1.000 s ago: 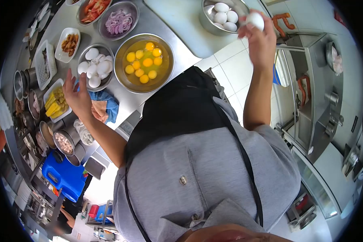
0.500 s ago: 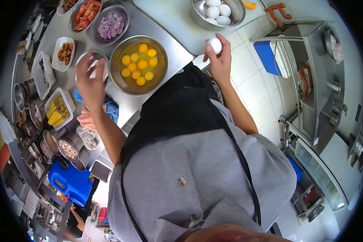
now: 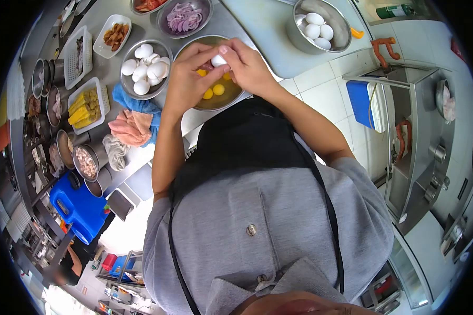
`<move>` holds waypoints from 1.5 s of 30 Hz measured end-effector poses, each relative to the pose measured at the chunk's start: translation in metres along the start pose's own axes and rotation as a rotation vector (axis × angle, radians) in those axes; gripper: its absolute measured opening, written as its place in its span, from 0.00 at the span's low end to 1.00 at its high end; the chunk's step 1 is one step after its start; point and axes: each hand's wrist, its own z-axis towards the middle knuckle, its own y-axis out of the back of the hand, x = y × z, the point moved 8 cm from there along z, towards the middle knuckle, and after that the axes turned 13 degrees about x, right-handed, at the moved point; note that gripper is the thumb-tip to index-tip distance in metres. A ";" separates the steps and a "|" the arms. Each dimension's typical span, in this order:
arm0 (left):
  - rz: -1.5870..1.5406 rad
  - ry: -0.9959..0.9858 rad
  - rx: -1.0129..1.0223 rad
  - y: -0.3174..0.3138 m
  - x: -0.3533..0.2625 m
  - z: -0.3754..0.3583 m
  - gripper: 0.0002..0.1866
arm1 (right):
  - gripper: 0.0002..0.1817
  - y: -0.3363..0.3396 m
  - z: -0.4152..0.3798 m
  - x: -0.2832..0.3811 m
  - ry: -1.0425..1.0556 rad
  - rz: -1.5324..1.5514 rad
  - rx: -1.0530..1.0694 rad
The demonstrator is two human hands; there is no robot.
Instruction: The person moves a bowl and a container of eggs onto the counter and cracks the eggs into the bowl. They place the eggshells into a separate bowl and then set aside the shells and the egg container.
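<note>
Over the metal bowl of cracked eggs [image 3: 215,105], both my hands close around one white egg [image 3: 219,60]. My left hand [image 3: 190,73] grips it from the left, and my right hand [image 3: 247,67] from the right. Several yolks show in the bowl below; my hands hide the others. Left of it, a smaller metal bowl [image 3: 125,84] holds white eggshells [image 3: 155,70]. At the upper right, a deeper metal bowl [image 3: 297,39] contains several whole eggs [image 3: 314,30].
A pale cutting board [image 3: 263,31] lies under the whole-egg bowl. Sliced purple onion [image 3: 184,17] sits in a bowl at the back. Blue and pink cloths [image 3: 130,127] lie near my left forearm, beside a white basket of yellow food [image 3: 85,107]. Another person [image 3: 71,262] stands at lower left.
My right hand has brought the egg leftward over the yolk bowl. My left hand has left the shell bowl and joined it on the egg. The camera view has shifted.
</note>
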 end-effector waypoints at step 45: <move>0.152 -0.099 -0.039 0.027 0.019 -0.012 0.20 | 0.19 -0.008 0.036 0.057 0.524 -1.149 0.346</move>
